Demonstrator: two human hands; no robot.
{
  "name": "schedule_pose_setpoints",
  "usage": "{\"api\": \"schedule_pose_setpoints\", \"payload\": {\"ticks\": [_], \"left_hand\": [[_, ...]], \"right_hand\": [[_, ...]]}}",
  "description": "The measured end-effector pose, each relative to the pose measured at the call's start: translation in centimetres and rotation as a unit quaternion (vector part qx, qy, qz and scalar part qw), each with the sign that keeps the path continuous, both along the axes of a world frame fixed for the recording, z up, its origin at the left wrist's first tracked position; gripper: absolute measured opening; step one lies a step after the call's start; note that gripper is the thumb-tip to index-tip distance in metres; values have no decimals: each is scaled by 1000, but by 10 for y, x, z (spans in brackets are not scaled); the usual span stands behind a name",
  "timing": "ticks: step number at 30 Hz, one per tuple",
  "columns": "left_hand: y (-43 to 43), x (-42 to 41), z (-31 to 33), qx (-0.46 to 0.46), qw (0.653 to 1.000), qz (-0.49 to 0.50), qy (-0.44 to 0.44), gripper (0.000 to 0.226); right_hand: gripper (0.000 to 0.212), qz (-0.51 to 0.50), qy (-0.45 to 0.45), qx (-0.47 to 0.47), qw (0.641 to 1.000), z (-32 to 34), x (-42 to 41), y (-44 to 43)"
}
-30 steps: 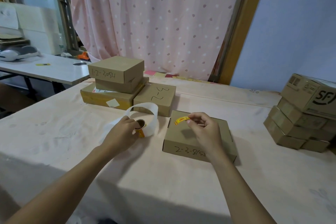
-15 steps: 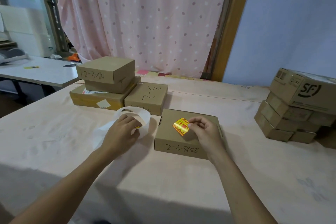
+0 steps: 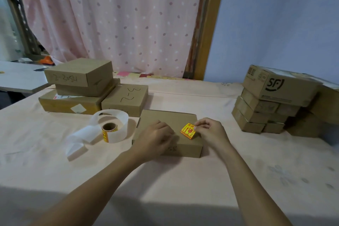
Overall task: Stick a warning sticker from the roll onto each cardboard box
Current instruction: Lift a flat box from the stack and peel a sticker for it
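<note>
A flat cardboard box (image 3: 168, 117) lies in front of me on the pink table. My right hand (image 3: 211, 132) pinches the right edge of a yellow and red warning sticker (image 3: 188, 130), which lies on the box's top. My left hand (image 3: 156, 135) rests on the left part of the same box with loosely curled fingers and holds nothing. The sticker roll (image 3: 109, 132) stands alone on the table to the left of the box, with a long white strip of backing paper (image 3: 78, 139) curling around it.
A stack of cardboard boxes (image 3: 78, 86) and a lower box marked 3-2 (image 3: 126, 97) stand at the back left. Another pile of boxes (image 3: 269, 101), the top one printed SF, stands at the right. A pink curtain (image 3: 113, 20) hangs behind the table (image 3: 183, 180).
My left hand has let go of the sticker roll and moved right onto the box. My right hand has brought the sticker down onto the box's top.
</note>
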State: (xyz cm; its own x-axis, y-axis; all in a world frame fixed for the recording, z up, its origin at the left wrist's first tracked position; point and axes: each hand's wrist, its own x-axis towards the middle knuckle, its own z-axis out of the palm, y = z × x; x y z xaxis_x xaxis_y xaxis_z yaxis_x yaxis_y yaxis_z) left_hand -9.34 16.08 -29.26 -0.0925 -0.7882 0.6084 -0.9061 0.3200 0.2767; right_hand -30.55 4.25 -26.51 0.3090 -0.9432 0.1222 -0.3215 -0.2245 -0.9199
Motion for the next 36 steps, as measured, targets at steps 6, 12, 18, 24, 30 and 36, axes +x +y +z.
{"api": "schedule_pose_setpoints", "payload": {"ticks": [6, 12, 18, 24, 30, 36], "left_hand": [[-22, -36, -4, -5, 998, -41, -38, 27], [-26, -36, -7, 19, 997, -37, -63, 34], [-23, -26, -3, 55, 996, -38, -62, 40], [0, 26, -4, 29, 993, 107, 31, 37], [28, 44, -18, 76, 930, 266, 243, 24], [29, 24, -21, 77, 898, 258, 348, 12]], "right_hand": [[13, 12, 68, -56, 996, -6, -9, -6], [11, 27, 197, -186, 962, -9, -6, -4], [14, 1, 249, -253, 935, -25, -8, -4], [11, -10, 145, -158, 977, -34, -14, -3], [50, -44, 31, -12, 998, -34, -11, 5], [13, -39, 54, 14, 998, -32, -15, 8]]}}
